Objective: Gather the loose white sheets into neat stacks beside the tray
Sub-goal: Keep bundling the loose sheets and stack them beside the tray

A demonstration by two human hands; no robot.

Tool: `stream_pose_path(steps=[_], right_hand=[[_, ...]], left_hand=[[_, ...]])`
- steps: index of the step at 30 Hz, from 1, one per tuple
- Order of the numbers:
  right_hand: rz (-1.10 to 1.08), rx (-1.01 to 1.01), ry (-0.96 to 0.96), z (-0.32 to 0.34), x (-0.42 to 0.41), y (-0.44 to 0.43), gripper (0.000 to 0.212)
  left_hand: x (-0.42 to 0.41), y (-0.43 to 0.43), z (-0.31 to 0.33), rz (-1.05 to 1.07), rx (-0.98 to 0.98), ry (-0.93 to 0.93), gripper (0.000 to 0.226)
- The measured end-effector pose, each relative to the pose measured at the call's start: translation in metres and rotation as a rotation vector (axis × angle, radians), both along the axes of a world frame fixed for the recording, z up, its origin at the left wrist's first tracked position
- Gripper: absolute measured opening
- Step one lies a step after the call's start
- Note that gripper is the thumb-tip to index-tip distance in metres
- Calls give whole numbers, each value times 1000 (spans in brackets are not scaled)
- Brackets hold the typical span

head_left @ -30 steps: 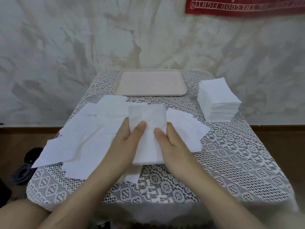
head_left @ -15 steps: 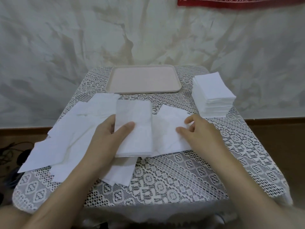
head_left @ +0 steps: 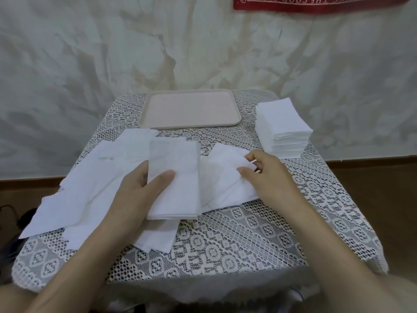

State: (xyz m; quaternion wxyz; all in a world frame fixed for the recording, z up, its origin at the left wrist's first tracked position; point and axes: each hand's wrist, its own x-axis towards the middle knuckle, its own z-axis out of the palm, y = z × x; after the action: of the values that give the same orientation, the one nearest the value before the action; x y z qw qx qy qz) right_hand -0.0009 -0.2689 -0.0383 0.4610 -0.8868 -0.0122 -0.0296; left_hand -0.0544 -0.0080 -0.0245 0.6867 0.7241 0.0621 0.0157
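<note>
- Though held between both hands a second ago, now gripped by left hand alone: small stack of white sheets, thumb laid across its top, fingers hidden beneath its left edge; near table centre, in front of tray.
- Gone from that stack since then: right hand, now at right edge of loose sheet, thumb and forefinger pinching its corner; much the same pose as half a second ago.
- Lying just right of small stack and partly tucked under it: loose sheet, with further sheets beneath.
- Left of left hand: spread of loose sheets, overlapping, reaching table's left edge, one corner overhanging; unmoved.
- Under left wrist, toward front edge: few more sheets, skewed.
- At right rear, near tray's right end but apart from it: tall stack, edges squared; unchanged.
- At rear centre: tray, pale beige, rounded corners, long side toward the person.
- Beneath everything: lace cloth, white, draped over table edges.
- Behind: wall, blotched grey-white; red banner with white lettering, cut off by top of frame.
- On floor at far left: dark cable, indistinct.
</note>
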Motion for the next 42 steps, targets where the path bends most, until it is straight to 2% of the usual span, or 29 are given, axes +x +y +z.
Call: stream_pose_path(steps=[4, 9, 14, 17, 19, 23, 28, 31, 32, 35, 38, 42], right_hand=[[-34, 77, -37, 6, 3, -4, 21], [-92, -29, -182, 3, 1, -3, 22], [-113, -19, -296, 6, 1, 0, 20], [-108, -85, -343, 5, -2, 3, 20], [-123, -132, -321, 5, -2, 3, 19], [-84, -200, -113, 5, -2, 3, 25], [61, -2, 40, 6, -4, 3, 36], [9, 111, 23, 8, -4, 2, 40], [-20, 158, -1, 9, -3, 1, 38], [-30, 314, -85, 16, -2, -3, 12], [-43, 457, -118, 25, -4, -4, 10], [-82, 654, -107, 39, -2, -7, 10]], left_hand=[[0, 0, 1, -16, 1, -8, 36], [0, -1, 1, -27, 1, -20, 37], [0, 0, -1, -26, -5, -20, 38], [-1, 0, -2, -27, 7, -26, 38], [-1, 1, -2, -26, 5, -26, 38], [0, 2, -3, -32, 11, -30, 36], [1, 2, -3, -37, 5, -34, 31], [0, 1, -2, -30, -15, -35, 28], [0, 1, -2, -26, -24, -32, 26], [-1, 1, -1, -23, -44, -29, 25], [-2, 2, -1, -17, -44, -30, 29], [-3, 1, 1, -8, -22, -31, 22]])
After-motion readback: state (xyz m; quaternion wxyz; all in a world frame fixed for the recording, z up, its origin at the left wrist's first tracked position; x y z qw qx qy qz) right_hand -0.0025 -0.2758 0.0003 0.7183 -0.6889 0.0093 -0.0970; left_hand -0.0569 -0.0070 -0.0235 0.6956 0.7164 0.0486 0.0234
